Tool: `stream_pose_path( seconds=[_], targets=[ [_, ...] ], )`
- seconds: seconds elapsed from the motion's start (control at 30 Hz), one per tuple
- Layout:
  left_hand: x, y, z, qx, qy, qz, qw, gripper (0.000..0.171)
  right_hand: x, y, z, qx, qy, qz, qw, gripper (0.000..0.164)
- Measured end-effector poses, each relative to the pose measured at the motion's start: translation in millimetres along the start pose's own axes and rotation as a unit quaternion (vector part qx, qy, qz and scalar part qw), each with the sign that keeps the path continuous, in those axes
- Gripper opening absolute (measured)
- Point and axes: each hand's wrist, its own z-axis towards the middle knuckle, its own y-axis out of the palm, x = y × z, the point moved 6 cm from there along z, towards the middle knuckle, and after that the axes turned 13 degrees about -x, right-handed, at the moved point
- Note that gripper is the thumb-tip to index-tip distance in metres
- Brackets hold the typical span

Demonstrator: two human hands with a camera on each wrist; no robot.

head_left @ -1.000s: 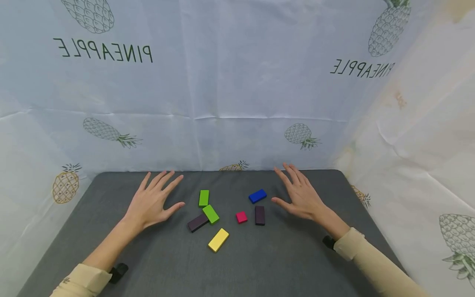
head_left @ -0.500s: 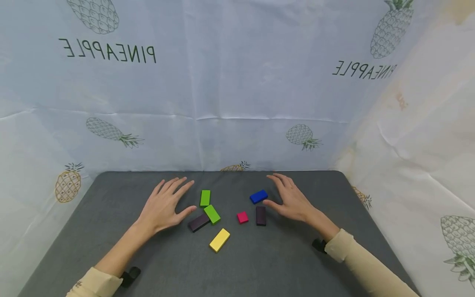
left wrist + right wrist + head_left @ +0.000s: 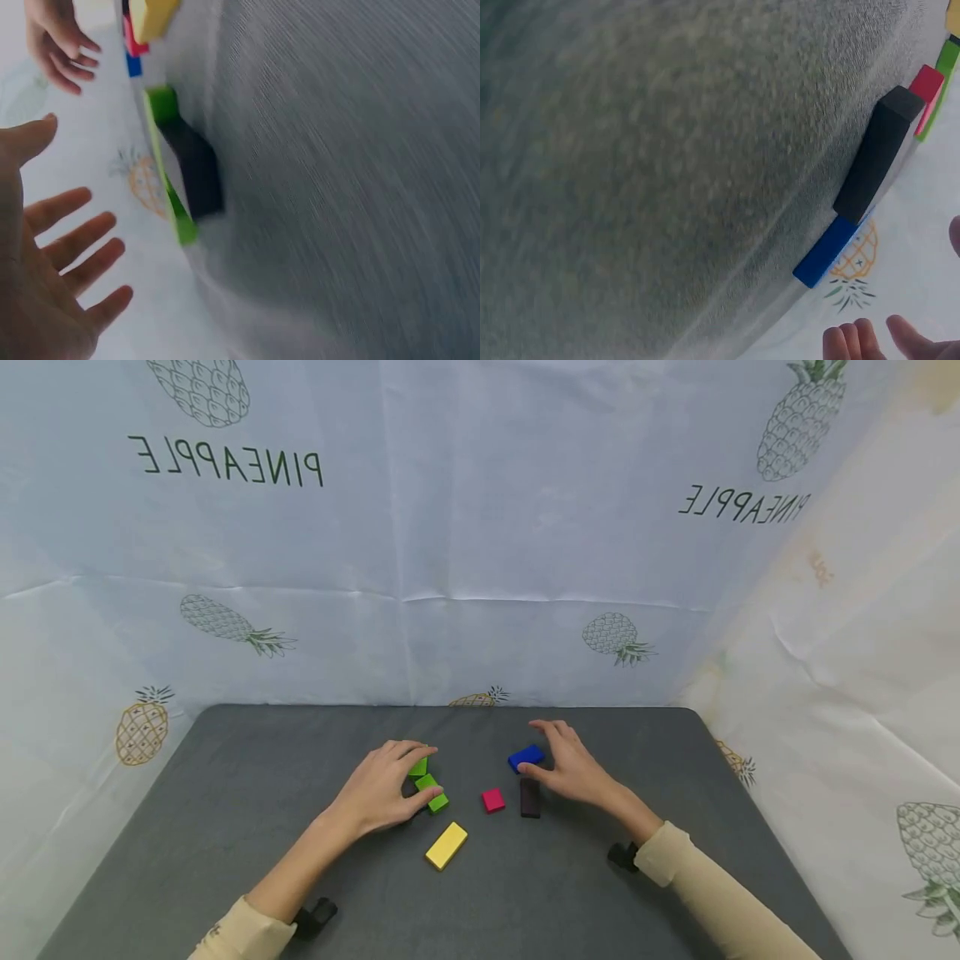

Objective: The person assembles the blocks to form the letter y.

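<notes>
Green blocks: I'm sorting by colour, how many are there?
2: far green block and near green block, both partly hidden by the left hand in the head view.

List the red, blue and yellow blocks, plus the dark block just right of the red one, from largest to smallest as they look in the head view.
1. Yellow block, though nearness may help
2. Blue block and dark block: too alike to rank
3. Red block

Left hand (image 3: 384,788) partly hiding left dark block (image 3: 409,787), far green block (image 3: 419,767).
</notes>
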Motion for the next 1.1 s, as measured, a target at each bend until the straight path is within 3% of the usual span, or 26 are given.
stream_pose_path(
  seconds=[0.23, 0.47, 0.6, 0.8, 1.1],
  targets=[
    [23.5, 15.0, 11.0, -0.05, 0.018, -0.073, 0.9959, 0.044, 6.7, 4.7, 2.6, -0.012, 0.01, 0.014, 1.0, 0.074],
    [36.0, 29.4, 21.8, -0.081, 0.038, -0.13, 0.9875, 0.038, 15.7, 7.9, 6.2, -0.04, 0.025, 0.056, 0.997, 0.071],
    [39.2, 34.4, 28.9, -0.083, 0.051, -0.17, 0.9806, 0.033, 19.7, 10.1, 9.1, -0.051, 0.035, 0.069, 0.996, 0.07],
    [38.4, 44.7, 41.2, -0.085, 0.045, -0.221, 0.9706, 0.026, 23.7, 13.5, 12.3, -0.059, 0.045, 0.089, 0.993, 0.069],
    [39.8, 55.7, 51.5, -0.092, 0.038, -0.236, 0.9666, 0.025, 24.5, 15.9, 13.9, -0.063, 0.051, 0.092, 0.992, 0.07]
  ],
)
